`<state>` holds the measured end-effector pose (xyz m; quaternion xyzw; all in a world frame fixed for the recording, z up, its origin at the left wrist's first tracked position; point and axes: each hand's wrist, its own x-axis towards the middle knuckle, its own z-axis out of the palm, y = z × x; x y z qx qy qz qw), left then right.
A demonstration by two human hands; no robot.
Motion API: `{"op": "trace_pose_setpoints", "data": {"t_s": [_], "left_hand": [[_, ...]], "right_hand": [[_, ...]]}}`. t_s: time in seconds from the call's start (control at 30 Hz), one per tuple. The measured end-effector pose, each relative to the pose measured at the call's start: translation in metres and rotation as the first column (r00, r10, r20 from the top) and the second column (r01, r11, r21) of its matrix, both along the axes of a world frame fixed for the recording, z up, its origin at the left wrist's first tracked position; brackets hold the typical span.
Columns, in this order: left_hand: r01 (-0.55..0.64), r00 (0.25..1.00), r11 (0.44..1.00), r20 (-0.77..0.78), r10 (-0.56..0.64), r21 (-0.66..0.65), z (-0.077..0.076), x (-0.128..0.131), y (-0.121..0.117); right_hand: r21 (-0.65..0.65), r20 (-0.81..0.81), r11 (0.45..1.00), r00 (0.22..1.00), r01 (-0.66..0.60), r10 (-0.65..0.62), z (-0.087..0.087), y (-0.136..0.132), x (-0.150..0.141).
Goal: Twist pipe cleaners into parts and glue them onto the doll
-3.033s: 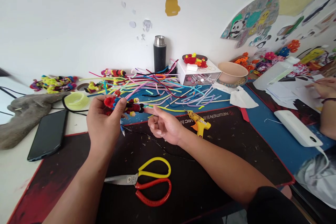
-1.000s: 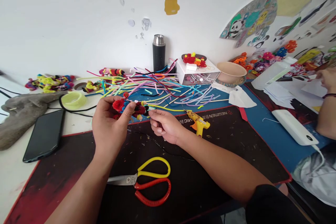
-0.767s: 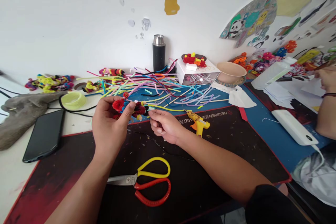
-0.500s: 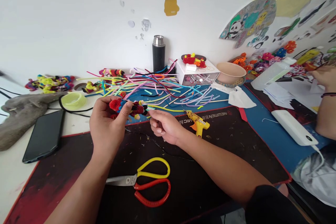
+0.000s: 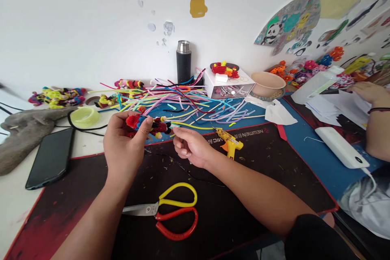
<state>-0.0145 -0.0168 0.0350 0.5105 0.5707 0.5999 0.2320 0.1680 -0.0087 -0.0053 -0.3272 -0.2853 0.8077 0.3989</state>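
Observation:
My left hand (image 5: 123,150) is closed around a small pipe-cleaner doll (image 5: 157,124), red and blue at one end, dark red and black at the other. The doll lies on its side, its black end pointing right. My right hand (image 5: 193,146) is closed in a pinch by that black end; whatever lies between its fingertips is too small to make out. Below both hands rest scissors (image 5: 157,209) with one yellow and one red handle. Right of my right hand sits a yellow glue gun (image 5: 234,143) on the dark mat (image 5: 258,195).
Loose pipe cleaners (image 5: 189,103) spread behind my hands, near a black thermos (image 5: 184,65) and a white box (image 5: 210,85). A phone (image 5: 51,156) lies at left. On the right are a white power bank (image 5: 341,148), a bottle (image 5: 317,85) and another person's hand (image 5: 370,91).
My hands and the doll have barely moved. At the right, the other person's hand has shifted left and down over the papers.

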Motion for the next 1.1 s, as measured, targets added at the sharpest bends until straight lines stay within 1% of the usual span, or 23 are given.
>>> {"op": "trace_pose_setpoints", "data": {"t_s": [0.27,0.6,0.9,1.1], "left_hand": [[0.000,1.000,1.000,0.006,0.000,-0.013,0.0000,0.0009,-0.0005],[-0.004,0.999,1.000,-0.036,0.004,-0.009,-0.0026,-0.0004,0.0004],[-0.001,1.000,1.000,-0.004,0.001,-0.009,0.0004,0.0021,-0.0006],[0.009,1.000,1.000,-0.004,-0.009,-0.014,-0.0003,0.0016,-0.0007]], "right_hand": [[0.003,0.010,1.000,1.000,-0.009,0.009,0.0015,0.0001,-0.0007],[-0.005,0.026,1.000,1.000,0.000,0.000,0.0025,-0.0017,-0.0006],[0.001,0.011,1.000,1.000,-0.002,0.002,0.0020,-0.0007,-0.0008],[-0.006,0.020,1.000,1.000,0.001,0.000,0.0029,-0.0010,-0.0013]]}}
